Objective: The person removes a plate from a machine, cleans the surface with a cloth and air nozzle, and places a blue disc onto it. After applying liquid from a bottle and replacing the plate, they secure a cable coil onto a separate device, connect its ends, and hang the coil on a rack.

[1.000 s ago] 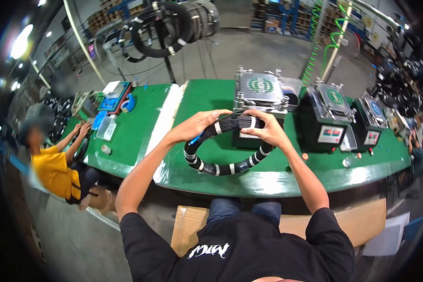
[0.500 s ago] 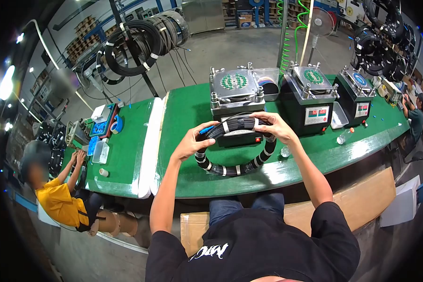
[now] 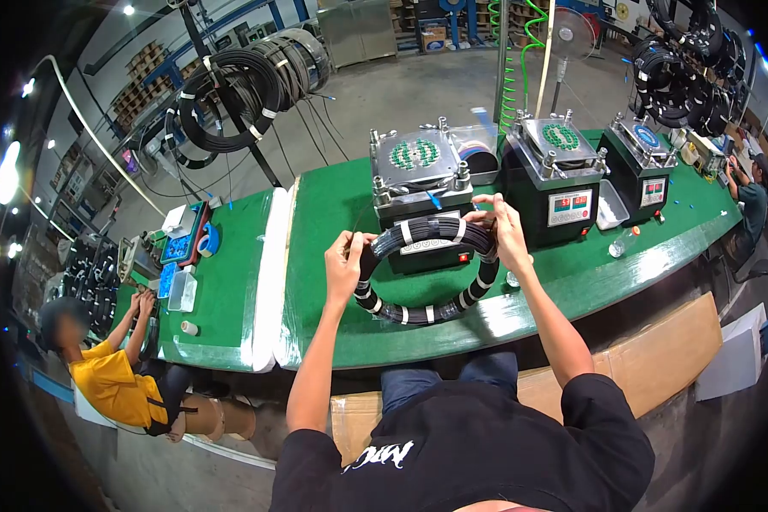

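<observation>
A coil of black cable (image 3: pixel 428 314), bound with several white bands, is tilted up in front of me over the green table's near edge. My left hand (image 3: pixel 346 263) pinches its upper left side, fingers bent. On the upper right, my right hand (image 3: pixel 505 232) is closed on the coil with thumb and fingers. A blue-tipped cable end (image 3: pixel 435 200) sticks up above the coil's top, in front of the nearest machine (image 3: pixel 420 164); where its strand leads is hard to make out.
Two more black machines, a middle one (image 3: pixel 561 183) and a far one (image 3: pixel 642 171), stand rightward on the green table (image 3: pixel 333 320). A small clear bottle (image 3: pixel 619 246) and a clear tray (image 3: pixel 613 205) are near them. Leftward, a co-worker in a yellow shirt (image 3: pixel 115 388) sits by a blue parts tray (image 3: pixel 179 247).
The blue cable end has gone from beside my left hand to above the coil's top. My left hand has shifted down its left side; my right hand's fingers have lifted slightly.
</observation>
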A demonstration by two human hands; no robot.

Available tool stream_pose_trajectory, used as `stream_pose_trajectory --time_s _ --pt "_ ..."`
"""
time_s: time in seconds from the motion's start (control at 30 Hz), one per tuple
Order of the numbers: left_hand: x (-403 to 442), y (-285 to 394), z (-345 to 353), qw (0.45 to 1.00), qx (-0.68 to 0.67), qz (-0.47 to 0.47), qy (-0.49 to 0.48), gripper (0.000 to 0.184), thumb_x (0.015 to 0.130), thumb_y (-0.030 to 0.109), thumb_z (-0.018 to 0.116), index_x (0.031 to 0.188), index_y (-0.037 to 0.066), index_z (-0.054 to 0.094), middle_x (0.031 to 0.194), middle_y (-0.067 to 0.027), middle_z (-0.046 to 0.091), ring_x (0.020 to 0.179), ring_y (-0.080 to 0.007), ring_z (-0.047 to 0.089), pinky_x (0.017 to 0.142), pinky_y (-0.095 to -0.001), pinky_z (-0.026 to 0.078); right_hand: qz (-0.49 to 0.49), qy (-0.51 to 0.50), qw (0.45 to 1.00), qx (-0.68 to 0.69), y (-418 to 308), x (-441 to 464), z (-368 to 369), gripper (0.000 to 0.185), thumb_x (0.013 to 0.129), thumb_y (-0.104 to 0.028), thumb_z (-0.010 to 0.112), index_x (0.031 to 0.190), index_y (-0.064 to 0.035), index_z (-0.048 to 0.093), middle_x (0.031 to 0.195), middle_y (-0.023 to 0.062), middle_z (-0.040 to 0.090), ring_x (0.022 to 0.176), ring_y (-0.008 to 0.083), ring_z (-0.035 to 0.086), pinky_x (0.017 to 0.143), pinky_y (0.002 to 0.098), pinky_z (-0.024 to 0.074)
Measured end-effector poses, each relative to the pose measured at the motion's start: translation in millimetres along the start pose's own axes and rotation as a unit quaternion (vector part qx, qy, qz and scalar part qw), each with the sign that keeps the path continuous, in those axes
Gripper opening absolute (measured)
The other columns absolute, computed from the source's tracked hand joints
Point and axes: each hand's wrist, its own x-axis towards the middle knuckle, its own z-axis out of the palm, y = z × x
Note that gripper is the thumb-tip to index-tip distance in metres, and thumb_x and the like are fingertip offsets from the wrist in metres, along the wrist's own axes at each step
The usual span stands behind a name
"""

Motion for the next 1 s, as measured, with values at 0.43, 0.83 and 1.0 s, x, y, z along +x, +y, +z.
stream_pose_trajectory --time_s 0.43,0.83,1.0 --pt "-43.6 -38.4 33.5 0.977 -0.04 -0.018 0.209 0.053 0.114 0.037 0.032 0.1 -0.004 0.063 0.09 -0.0087 0.068 0.077 -0.014 0.064 0.072 -0.0286 0.052 -0.102 0.122 0.923 -0.349 21.7 -10.7 -18.4 0.059 0.113 -0.042 0.043 0.087 0.0059 0.065 0.073 0.0045 0.064 0.071 0.0095 0.058 0.067 0.0263 0.0466" --pt "-49.2 -53.3 31.2 0.97 -0.038 -0.02 0.238 0.06 0.113 0.037 0.037 0.104 -0.011 0.071 0.093 -0.0125 0.074 0.083 -0.0167 0.07 0.079 -0.0294 0.055 -0.089 0.3 0.934 -0.173 84.1 -12.5 -38.0 0.064 0.111 -0.048 0.044 0.072 0.0009 0.06 0.066 -0.0004 0.054 0.064 0.008 0.048 0.06 0.0278 0.0361" --pt "-36.2 -64.4 33.7 0.946 -0.158 -0.091 0.268 0.06 0.112 0.039 0.043 0.102 -0.012 0.073 0.092 -0.0118 0.074 0.084 -0.0168 0.07 0.081 -0.03 0.055 -0.07 0.327 0.909 -0.248 86.2 -6.0 -36.5 0.064 0.111 -0.044 0.044 0.07 0.003 0.058 0.059 0.0008 0.048 0.059 0.0104 0.042 0.057 0.0332 0.0332"
